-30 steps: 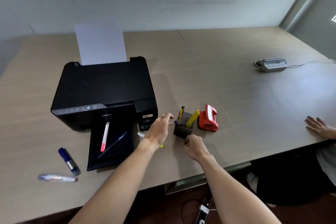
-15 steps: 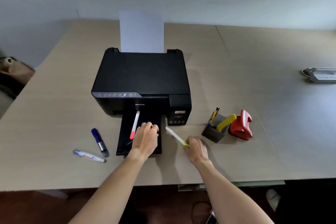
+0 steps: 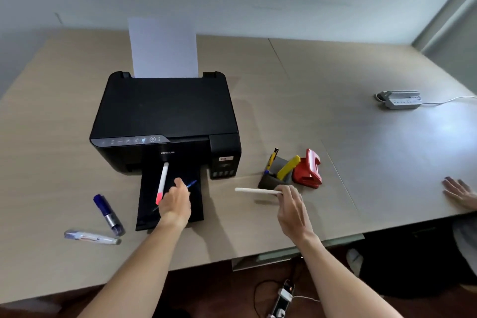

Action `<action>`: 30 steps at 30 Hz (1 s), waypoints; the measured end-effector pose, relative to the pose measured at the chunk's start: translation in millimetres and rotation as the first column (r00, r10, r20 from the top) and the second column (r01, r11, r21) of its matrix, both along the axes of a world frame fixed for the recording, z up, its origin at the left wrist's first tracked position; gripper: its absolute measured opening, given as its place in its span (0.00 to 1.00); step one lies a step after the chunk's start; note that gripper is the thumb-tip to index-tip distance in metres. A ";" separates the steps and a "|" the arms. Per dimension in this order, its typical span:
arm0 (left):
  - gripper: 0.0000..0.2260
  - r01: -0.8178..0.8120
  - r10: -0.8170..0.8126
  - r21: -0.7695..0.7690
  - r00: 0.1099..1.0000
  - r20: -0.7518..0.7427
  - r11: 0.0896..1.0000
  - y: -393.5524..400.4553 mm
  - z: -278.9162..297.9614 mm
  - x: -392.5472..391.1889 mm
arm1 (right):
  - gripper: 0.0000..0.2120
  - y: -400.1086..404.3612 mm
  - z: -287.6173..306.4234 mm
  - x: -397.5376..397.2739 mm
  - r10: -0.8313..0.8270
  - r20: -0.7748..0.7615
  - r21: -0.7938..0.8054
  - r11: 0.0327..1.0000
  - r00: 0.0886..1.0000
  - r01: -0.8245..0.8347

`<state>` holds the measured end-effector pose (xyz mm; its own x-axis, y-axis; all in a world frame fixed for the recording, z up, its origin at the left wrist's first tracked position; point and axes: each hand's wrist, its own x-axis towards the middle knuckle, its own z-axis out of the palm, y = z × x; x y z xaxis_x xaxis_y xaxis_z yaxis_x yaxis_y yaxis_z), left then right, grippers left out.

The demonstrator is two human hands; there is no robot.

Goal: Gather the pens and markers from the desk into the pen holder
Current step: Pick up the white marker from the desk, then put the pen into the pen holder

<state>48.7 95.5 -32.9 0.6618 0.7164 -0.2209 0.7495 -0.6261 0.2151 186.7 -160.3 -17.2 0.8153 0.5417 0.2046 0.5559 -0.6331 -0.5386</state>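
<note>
Gripping white pen (image 3: 255,191): right hand (image 3: 291,208) | left hand (image 3: 175,201): fingers hidden, covering blue pen (image 3: 191,184)

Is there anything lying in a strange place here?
Yes. A white pen with a pink tip and a blue pen lie on the printer's output tray, where printed paper would come out.

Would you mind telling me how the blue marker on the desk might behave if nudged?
The blue marker looks round and lies flat on the desk, so it would probably roll sideways. Its thick barrel seems rigid, and likely light enough for one hand.
</note>
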 end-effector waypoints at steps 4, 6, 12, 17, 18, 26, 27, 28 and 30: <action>0.17 -0.003 0.017 0.072 0.980 -0.197 0.997 -8.5 11.3 9.1 | 0.12 -25.0 29.6 30.3 -0.116 0.072 0.051 0.992 0.991 0.113; 0.15 0.041 -0.002 0.149 0.968 -0.251 0.988 -14.2 16.9 10.9 | 0.14 -30.2 40.1 45.0 -0.147 0.075 0.023 0.989 0.986 0.146; 0.08 0.243 -0.246 0.174 0.969 -0.006 0.954 -14.8 22.7 16.6 | 0.14 -19.8 55.4 59.8 -0.148 0.076 0.024 0.989 0.986 0.146; 0.04 0.357 -0.294 -0.078 0.859 0.419 0.931 -26.1 49.2 39.7 | 0.14 -9.0 46.7 63.8 -0.102 0.054 -0.187 0.976 0.993 0.110; 0.04 0.370 -0.286 -0.100 0.838 0.466 0.924 -29.9 55.8 45.6 | 0.14 -7.5 44.8 63.1 -0.098 0.025 -0.193 0.976 0.995 0.101; 0.15 0.433 -0.328 0.000 0.683 0.653 0.901 -64.5 90.3 109.8 | 0.14 -27.2 41.6 46.7 -0.212 -0.127 -0.126 0.972 0.969 0.197; 0.14 0.443 -0.337 0.010 0.668 0.664 0.897 -69.7 92.1 118.2 | 0.13 -33.6 38.4 46.0 -0.223 -0.130 -0.168 0.965 0.966 0.200; 0.14 0.448 -0.342 0.021 0.652 0.676 0.894 -74.4 94.2 124.5 | 0.12 -38.4 35.1 43.9 -0.226 -0.144 -0.208 0.959 0.963 0.194; 0.12 0.455 -0.351 0.037 0.628 0.694 0.890 -86.7 96.7 135.3 | 0.11 -48.1 28.0 39.7 -0.238 -0.197 -0.251 0.950 0.951 0.186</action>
